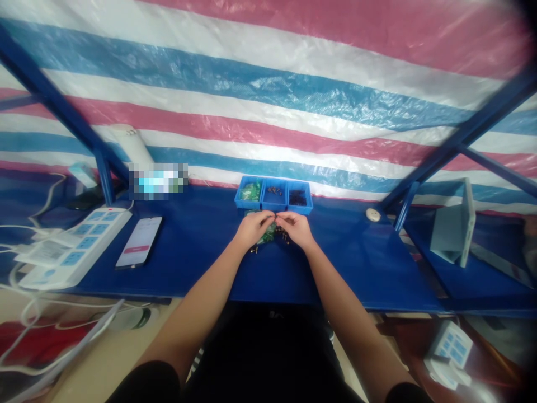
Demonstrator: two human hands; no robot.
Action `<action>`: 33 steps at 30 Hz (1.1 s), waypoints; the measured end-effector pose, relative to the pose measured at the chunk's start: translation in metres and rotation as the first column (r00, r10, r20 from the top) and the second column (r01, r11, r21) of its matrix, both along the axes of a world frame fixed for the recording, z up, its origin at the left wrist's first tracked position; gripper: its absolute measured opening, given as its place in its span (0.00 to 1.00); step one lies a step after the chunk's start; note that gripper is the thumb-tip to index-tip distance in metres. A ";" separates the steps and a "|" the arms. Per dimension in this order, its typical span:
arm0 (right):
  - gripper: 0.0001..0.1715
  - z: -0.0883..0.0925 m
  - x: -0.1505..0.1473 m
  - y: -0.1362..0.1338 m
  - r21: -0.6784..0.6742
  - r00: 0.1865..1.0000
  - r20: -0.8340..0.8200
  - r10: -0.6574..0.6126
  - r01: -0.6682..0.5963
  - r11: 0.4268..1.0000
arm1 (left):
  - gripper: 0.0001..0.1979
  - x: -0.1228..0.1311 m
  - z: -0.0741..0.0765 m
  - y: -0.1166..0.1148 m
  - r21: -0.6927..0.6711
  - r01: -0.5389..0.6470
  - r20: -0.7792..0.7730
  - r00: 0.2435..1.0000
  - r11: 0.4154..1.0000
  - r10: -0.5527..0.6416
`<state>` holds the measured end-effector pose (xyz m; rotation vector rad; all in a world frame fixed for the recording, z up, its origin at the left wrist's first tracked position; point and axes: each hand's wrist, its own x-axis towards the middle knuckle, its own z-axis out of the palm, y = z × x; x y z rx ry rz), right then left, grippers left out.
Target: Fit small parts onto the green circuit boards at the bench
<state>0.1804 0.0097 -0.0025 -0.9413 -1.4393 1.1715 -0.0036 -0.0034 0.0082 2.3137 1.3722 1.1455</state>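
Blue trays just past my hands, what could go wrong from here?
The left hand and right hand are close to the blue trays, so a bump might spill the dark parts. Loose gold-coloured pieces lie on the table near the left hand and could get brushed away.

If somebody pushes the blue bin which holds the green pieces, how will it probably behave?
The blue bin would likely slide rather than tip, being low and broad. Its straight-sided shape suggests stiffness. The heaped green pieces inside may shift if it is jolted.
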 end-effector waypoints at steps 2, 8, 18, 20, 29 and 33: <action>0.21 0.000 0.000 0.000 -0.003 1.000 0.003 0.010 -0.010 1.000 | 0.10 0.000 0.001 0.000 -0.004 0.022 0.001 1.000 1.000 -0.022; 0.19 -0.003 0.000 0.000 0.032 1.000 -0.011 0.016 -0.015 0.999 | 0.12 -0.001 0.003 -0.002 -0.083 0.025 -0.024 0.999 0.996 -0.027; 0.20 -0.001 0.000 0.000 0.027 1.000 0.010 -0.016 0.016 1.000 | 0.12 0.000 0.002 -0.002 -0.058 0.025 -0.021 0.999 0.998 -0.026; 0.20 0.000 0.000 0.001 0.018 1.000 -0.002 -0.012 0.012 1.000 | 0.12 0.000 0.000 -0.001 -0.051 0.005 -0.001 1.000 0.999 -0.005; 0.20 -0.004 -0.001 0.001 0.002 0.999 -0.032 0.040 -0.040 0.999 | 0.11 -0.001 0.000 -0.001 -0.075 0.026 0.038 0.999 0.997 -0.023; 0.18 -0.001 -0.002 -0.001 0.024 1.000 -0.013 -0.002 0.002 1.000 | 0.12 0.000 0.002 -0.002 -0.083 0.022 0.015 1.000 0.996 -0.021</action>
